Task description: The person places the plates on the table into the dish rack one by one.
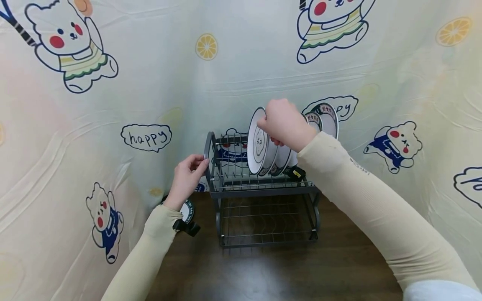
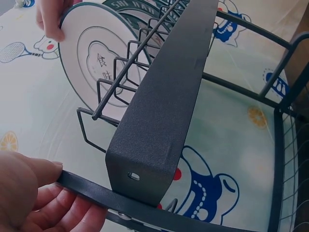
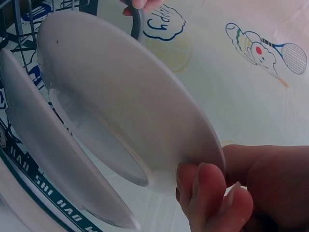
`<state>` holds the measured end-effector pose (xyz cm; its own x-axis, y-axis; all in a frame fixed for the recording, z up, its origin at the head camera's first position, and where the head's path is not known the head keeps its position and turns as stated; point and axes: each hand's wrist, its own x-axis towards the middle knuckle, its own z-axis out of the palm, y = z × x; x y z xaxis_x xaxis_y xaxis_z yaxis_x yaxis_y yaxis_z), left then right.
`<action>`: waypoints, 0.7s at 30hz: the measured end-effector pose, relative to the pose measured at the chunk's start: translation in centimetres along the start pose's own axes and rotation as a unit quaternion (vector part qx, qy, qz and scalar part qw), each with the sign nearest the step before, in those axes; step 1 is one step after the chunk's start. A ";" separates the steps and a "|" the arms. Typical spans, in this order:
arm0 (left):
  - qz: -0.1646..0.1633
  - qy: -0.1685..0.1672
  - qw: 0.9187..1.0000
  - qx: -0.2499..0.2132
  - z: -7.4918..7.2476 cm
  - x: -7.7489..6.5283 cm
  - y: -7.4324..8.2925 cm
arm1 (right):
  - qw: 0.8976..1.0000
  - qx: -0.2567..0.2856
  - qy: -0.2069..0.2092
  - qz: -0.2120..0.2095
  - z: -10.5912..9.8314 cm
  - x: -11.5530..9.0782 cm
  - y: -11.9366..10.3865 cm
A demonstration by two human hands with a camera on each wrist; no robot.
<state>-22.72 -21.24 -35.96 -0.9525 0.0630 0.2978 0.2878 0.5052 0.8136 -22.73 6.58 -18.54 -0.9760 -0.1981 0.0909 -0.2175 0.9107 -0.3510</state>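
My left hand [image 1: 187, 176] pinches the dark side frame of a two-tier dish rack [image 1: 263, 192] between thumb and fingers; the left wrist view shows that frame [image 2: 87, 187] up close. At the upper tier, my right hand [image 1: 287, 124] holds the rim of a white plate [image 1: 257, 144] with a dark edge and printed characters. In the right wrist view, its thumb and fingers [image 3: 209, 188] pinch the plate's edge, and the pale underside [image 3: 130, 92] faces the camera. The plate stands nearly upright, its lower edge among the wires. Several more plates [image 1: 326, 119] stand behind it, partly hidden by my right hand.
The rack's lower wire tier [image 1: 263, 228] stands on a dark brown tabletop [image 1: 241, 276]. Partly behind my left wrist is a small green-rimmed dish [image 1: 188, 211]. A pale cloth [image 1: 158, 75] with printed bears hangs behind and at both sides.
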 end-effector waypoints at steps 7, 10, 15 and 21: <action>-0.002 0.001 1.000 0.001 0.0 0.0 -0.1 | 0.997 -0.059 0.045 0.000 1.3 0.6 -0.7; -0.006 0.002 1.000 0.001 -0.1 0.0 -0.1 | 0.993 -0.096 0.065 -0.004 1.7 0.9 -1.2; -0.008 0.003 1.000 0.004 0.0 0.1 -0.1 | 0.991 -0.109 0.071 -0.001 2.4 1.3 -1.7; -0.008 0.002 1.000 0.003 0.2 0.2 -0.2 | 0.992 -0.109 0.070 -0.006 3.0 1.5 -1.6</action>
<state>-22.98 -21.18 -36.14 -0.9565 0.0526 0.2870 0.2728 0.5104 0.8156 -23.91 3.75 -20.68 -0.9586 -0.1719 0.2269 -0.2070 0.9681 -0.1414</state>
